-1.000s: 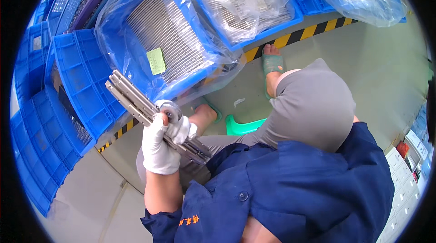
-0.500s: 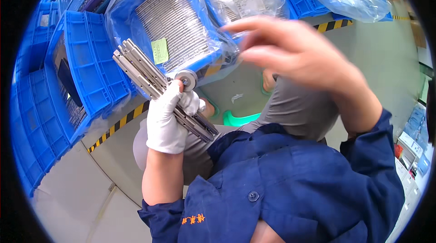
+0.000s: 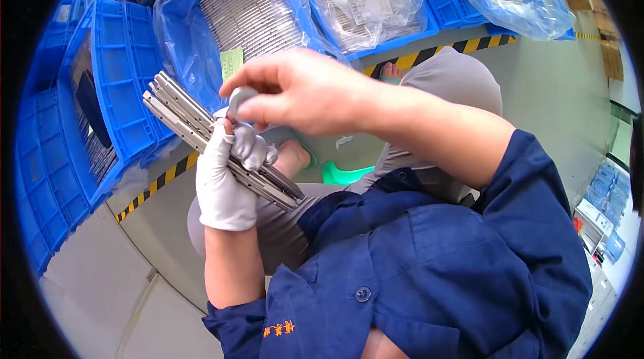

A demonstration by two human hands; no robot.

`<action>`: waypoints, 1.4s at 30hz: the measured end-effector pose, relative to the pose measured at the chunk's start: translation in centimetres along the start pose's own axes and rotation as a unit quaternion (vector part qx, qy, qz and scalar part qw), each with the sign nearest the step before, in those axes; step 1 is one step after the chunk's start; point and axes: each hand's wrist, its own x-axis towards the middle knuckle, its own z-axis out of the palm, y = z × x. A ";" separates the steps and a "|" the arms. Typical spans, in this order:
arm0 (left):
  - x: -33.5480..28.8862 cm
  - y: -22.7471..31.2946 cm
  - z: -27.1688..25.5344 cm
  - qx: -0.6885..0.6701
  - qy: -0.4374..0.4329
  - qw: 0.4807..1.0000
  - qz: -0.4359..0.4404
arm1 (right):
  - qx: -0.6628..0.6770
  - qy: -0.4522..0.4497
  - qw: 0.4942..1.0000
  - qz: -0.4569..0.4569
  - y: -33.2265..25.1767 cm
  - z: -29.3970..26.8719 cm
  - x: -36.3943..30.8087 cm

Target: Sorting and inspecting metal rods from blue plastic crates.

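My left hand [image 3: 227,194], in a white glove with grey fingers and a bare thumb tip, is closed round a bundle of metal rods [image 3: 180,112]. The slim, silvery rods have small holes along their sides and slant from upper left to lower right. Reaching across from the right, my bare right hand [image 3: 312,94] pinches a round metal disc [image 3: 240,98] between thumb and forefinger. The disc sits just above my left thumb tip, by the rods; whether it touches them I cannot tell.
A blue crate lined with clear plastic [image 3: 181,30] holds rows of metal rods and a green slip [image 3: 231,62]. More blue crates [image 3: 131,70] stand to the left and far right. Yellow-black floor tape [image 3: 429,54] runs alongside. A green stool [image 3: 345,173] shows between my legs.
My right hand has swung left and closed on the disc, which was showing at my left thumb. The left hand with the rods has shifted slightly left.
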 end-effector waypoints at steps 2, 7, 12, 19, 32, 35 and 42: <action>0.3 0.1 -0.7 -0.010 -0.008 1.000 0.002 | 0.151 0.004 0.987 0.058 0.6 -1.1 0.6; 0.6 -0.2 -0.2 -0.023 0.003 0.999 -0.028 | 0.401 0.121 0.897 0.137 2.3 -2.5 1.1; -0.1 -2.3 0.7 -0.016 -0.069 0.996 -0.062 | 0.316 0.067 0.923 0.209 4.7 -1.5 1.2; -2.9 -6.2 1.5 -0.054 -0.069 0.992 -0.088 | 0.301 -0.093 0.919 0.236 5.3 -0.2 -0.6; -4.4 -7.7 2.3 -0.044 -0.078 0.988 -0.125 | 0.262 -0.301 0.896 0.193 4.1 -0.5 -2.2; -4.5 -8.0 2.2 -0.038 -0.080 0.987 -0.134 | 0.248 -0.345 0.880 0.213 4.9 0.1 -2.1; -5.1 -9.1 1.6 -0.045 -0.096 0.983 -0.150 | 0.312 -0.352 0.858 0.204 5.1 1.5 -2.9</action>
